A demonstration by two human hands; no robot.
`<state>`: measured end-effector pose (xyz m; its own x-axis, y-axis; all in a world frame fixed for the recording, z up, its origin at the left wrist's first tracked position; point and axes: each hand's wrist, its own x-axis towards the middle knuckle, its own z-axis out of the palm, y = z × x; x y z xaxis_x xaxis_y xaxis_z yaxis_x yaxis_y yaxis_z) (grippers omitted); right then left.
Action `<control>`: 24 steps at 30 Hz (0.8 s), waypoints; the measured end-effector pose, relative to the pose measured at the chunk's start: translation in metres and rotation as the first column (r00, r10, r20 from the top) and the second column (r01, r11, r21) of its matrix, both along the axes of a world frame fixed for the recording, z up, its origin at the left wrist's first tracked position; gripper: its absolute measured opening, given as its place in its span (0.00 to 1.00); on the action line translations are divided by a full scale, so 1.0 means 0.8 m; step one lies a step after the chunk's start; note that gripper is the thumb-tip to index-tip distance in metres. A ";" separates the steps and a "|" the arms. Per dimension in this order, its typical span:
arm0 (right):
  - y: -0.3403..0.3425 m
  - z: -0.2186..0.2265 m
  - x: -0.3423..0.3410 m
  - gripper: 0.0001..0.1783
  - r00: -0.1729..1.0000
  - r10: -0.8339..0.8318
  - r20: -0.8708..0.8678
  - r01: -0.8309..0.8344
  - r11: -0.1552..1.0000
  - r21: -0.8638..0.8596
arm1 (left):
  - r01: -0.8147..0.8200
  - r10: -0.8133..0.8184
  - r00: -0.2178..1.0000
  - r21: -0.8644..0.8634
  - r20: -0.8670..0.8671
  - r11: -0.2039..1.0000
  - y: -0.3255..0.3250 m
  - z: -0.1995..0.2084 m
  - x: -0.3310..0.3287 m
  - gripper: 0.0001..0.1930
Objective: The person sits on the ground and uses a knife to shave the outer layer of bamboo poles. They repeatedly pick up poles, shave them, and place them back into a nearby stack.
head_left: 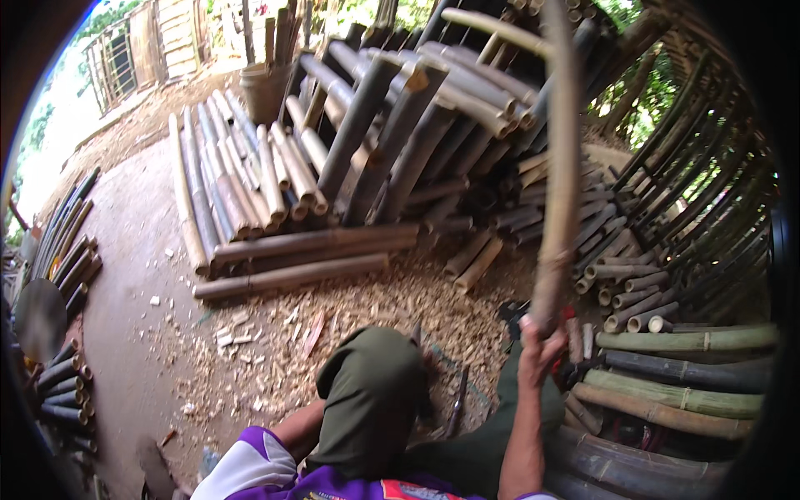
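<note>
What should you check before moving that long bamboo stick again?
1. Right hand grips the long bamboo pole firmly: ok, fingers wrap its lower end.
2. Left hand free to help: cannot tell, it is hidden behind the raised knee.
3. Pole's top end clear of the bamboo stacks: cannot tell, it blurs past the pile.
4. Tool on the ground away from the legs: not ok, it lies between them.
5. Footing: not ok, wood chips litter the ground.
</note>
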<state>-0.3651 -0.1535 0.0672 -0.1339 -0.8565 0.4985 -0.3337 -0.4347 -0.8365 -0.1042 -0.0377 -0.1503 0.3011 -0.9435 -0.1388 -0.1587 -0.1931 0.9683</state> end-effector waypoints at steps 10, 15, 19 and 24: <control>0.055 -0.045 -0.045 0.40 0.982 -0.007 -0.190 0.002 1.000 -0.023 | 0.091 -0.119 0.976 0.155 0.184 0.984 0.047 0.015 -0.025 0.23; 0.017 -0.003 -0.010 0.29 0.911 0.320 -0.259 -0.287 0.945 0.158 | 0.122 -0.170 0.959 0.208 0.228 0.970 0.045 0.033 -0.025 0.24; -0.035 -0.021 0.050 0.29 0.699 0.386 -0.602 -0.465 0.885 0.028 | 0.151 -0.209 0.947 0.239 0.242 0.959 0.037 0.045 -0.026 0.24; -0.078 -0.103 0.131 0.32 0.388 0.553 -0.737 -0.665 0.722 0.191 | 0.160 -0.227 0.939 0.257 0.257 0.953 0.028 0.058 -0.028 0.25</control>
<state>-0.2606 -0.2162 -0.0151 0.8356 -0.4848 0.2581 -0.3740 -0.8464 -0.3792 -0.1262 -0.0155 -0.1038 0.1739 -0.9396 -0.2948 -0.4734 -0.3423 0.8116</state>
